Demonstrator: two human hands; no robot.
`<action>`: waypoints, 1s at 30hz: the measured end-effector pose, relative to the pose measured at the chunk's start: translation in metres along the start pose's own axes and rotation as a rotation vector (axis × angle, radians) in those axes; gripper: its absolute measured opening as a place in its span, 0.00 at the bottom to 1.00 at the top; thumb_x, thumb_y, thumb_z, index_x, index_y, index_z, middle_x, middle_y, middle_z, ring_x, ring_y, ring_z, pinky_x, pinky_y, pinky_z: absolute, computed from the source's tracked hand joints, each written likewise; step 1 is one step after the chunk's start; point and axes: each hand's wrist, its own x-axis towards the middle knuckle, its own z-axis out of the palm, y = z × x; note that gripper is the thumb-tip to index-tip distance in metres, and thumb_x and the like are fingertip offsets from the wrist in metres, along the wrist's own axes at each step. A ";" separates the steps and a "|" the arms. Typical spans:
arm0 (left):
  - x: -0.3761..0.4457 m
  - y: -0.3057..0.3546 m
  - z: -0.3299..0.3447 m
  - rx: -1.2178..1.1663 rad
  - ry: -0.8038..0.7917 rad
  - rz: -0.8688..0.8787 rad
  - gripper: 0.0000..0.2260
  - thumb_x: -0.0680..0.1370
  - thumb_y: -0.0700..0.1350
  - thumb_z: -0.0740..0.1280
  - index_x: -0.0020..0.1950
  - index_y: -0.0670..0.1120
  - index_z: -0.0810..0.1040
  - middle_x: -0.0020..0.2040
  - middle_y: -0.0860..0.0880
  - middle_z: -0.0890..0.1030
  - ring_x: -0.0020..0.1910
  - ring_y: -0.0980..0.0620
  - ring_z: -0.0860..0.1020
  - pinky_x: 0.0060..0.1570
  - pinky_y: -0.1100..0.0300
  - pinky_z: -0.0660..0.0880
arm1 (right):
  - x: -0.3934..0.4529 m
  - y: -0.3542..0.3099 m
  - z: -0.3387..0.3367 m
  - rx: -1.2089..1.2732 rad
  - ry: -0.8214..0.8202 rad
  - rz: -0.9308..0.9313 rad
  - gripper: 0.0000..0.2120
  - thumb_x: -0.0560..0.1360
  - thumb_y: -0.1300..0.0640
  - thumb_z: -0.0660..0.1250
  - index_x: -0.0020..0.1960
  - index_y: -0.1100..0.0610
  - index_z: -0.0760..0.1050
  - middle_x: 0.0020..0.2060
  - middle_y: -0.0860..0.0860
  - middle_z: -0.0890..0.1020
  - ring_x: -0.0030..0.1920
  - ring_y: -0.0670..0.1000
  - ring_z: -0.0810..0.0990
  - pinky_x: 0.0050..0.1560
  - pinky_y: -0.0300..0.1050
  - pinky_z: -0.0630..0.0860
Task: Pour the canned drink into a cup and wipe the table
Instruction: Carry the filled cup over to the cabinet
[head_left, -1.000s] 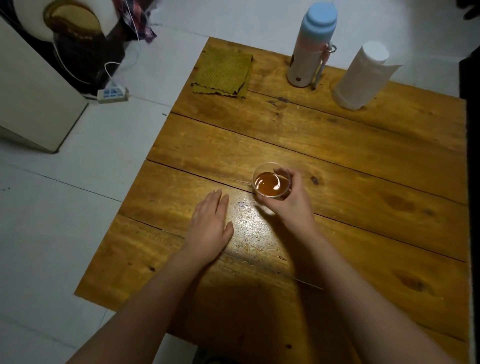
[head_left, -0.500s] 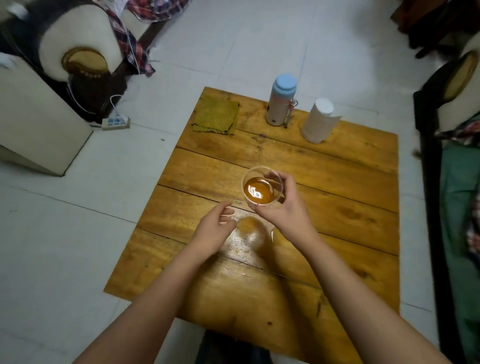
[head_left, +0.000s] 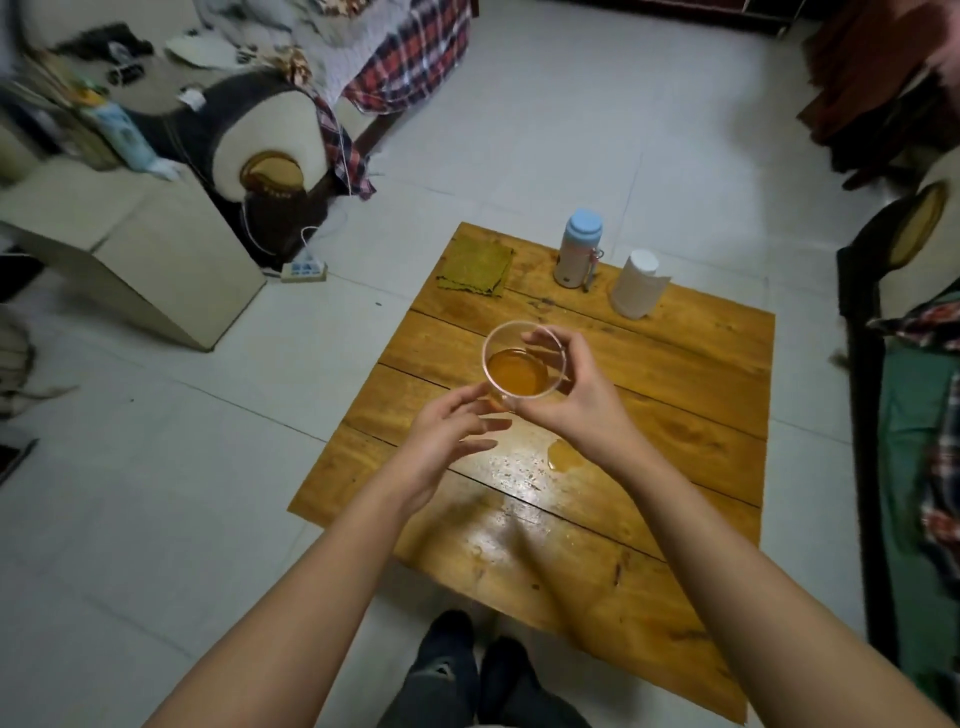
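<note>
While the left hand hovered with its fingers spread and relaxed, its fingertips lay just beside the base of the cup, though whether they touched it could not be told. The clear cup, part full of amber drink, was held up above the middle of the table, upright. The right hand gripped it, thumb and fingers curled around its rim and side. Below that hand, a small puddle and wet sheen lay on the boards toward the near edge. At the far left corner lay a green cloth; along the far edge stood a blue-lidded flask, then a paper roll.
</note>
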 end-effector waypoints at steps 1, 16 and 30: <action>-0.008 -0.002 -0.002 -0.016 0.018 0.002 0.19 0.76 0.34 0.61 0.66 0.44 0.71 0.53 0.48 0.82 0.50 0.51 0.82 0.50 0.57 0.79 | -0.002 -0.003 0.003 -0.002 -0.028 -0.009 0.34 0.63 0.54 0.77 0.63 0.48 0.64 0.59 0.40 0.74 0.61 0.41 0.72 0.64 0.48 0.71; -0.139 -0.052 -0.079 -0.293 0.410 0.071 0.10 0.77 0.37 0.60 0.56 0.45 0.76 0.50 0.45 0.82 0.51 0.46 0.82 0.55 0.50 0.75 | -0.034 -0.062 0.118 -0.062 -0.527 -0.210 0.35 0.65 0.56 0.76 0.67 0.54 0.62 0.62 0.45 0.73 0.63 0.42 0.71 0.64 0.41 0.70; -0.301 -0.135 -0.142 -0.530 0.747 0.114 0.10 0.77 0.36 0.59 0.53 0.45 0.77 0.50 0.44 0.82 0.53 0.44 0.81 0.56 0.48 0.75 | -0.134 -0.109 0.264 -0.049 -0.888 -0.338 0.33 0.66 0.59 0.76 0.65 0.55 0.63 0.59 0.45 0.74 0.57 0.37 0.73 0.54 0.26 0.70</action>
